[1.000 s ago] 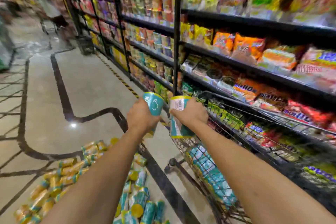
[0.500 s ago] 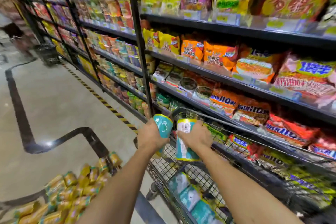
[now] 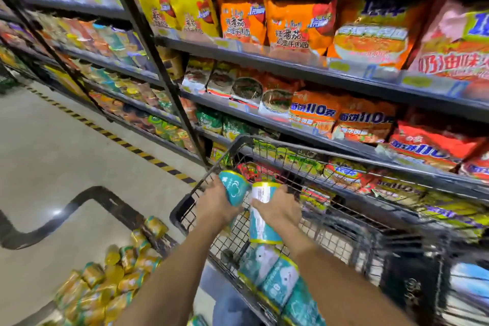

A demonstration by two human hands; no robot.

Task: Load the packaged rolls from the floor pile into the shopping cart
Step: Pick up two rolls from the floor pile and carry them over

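Each packaged roll is a teal wrapped cylinder with yellow bands at its ends. The left hand (image 3: 215, 206) grips one roll (image 3: 235, 189) bearing a white cloud mark, its upper end leaning left. The right hand (image 3: 279, 206) grips a second roll (image 3: 264, 227) with a white label, its long axis nearly upright. Both are held side by side over the wire shopping cart (image 3: 291, 150), above the rolls already loaded (image 3: 276, 276). The floor pile (image 3: 111, 280) lies to the left.
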